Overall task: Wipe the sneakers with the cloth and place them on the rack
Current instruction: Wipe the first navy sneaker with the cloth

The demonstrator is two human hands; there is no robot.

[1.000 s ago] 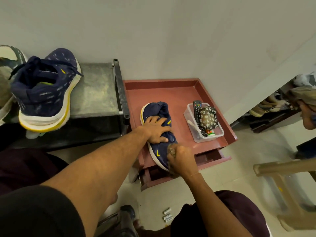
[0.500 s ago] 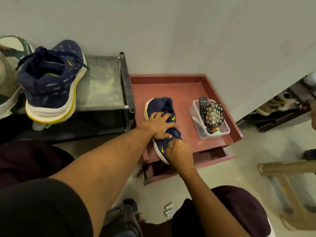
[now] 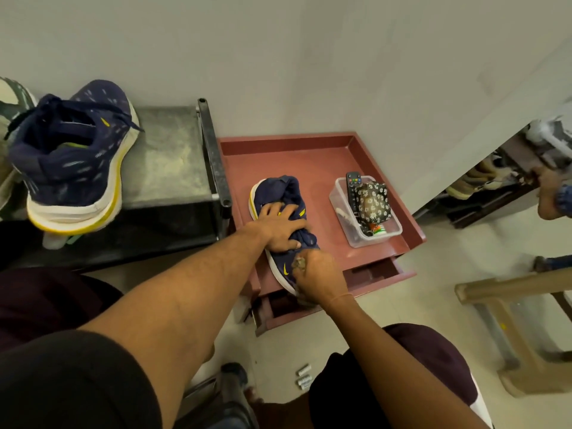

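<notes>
Since a second ago, hardly any change: right hand (image 3: 318, 274) a shade farther up the toe, nothing else shifted on the table. Fisted round a small wad of cloth (image 3: 299, 263), rubbing the toe side of the navy sneaker (image 3: 288, 196). Left hand (image 3: 280, 227) palm-down on the crumpled upper, fingers spread, pinning it to the red table (image 3: 309, 156). Heel toward the wall, toe poking past the front rim, just above the open drawer (image 3: 377, 270). Other sneaker (image 3: 71, 162) already up on the rack (image 3: 167, 162), sole hanging over the front edge.

Probable trouble, judging from this layout:
- Rubbing hard toward the body while easing the left-hand pressure: likely to drag the overhanging toe off the rim and down to the floor.
- Such a small wad: easily lost from the fist mid-stroke, or only smearing dirt around.
- Pressing so heavily on the upper: creases left in the fabric, and patches under the palm missed.
- Lifting out to the right: likely to clip the clear box (image 3: 365, 239) holding the remote (image 3: 353, 184).
- Setting down carelessly on the rack: enough to nudge the overhanging neighbour off.
</notes>
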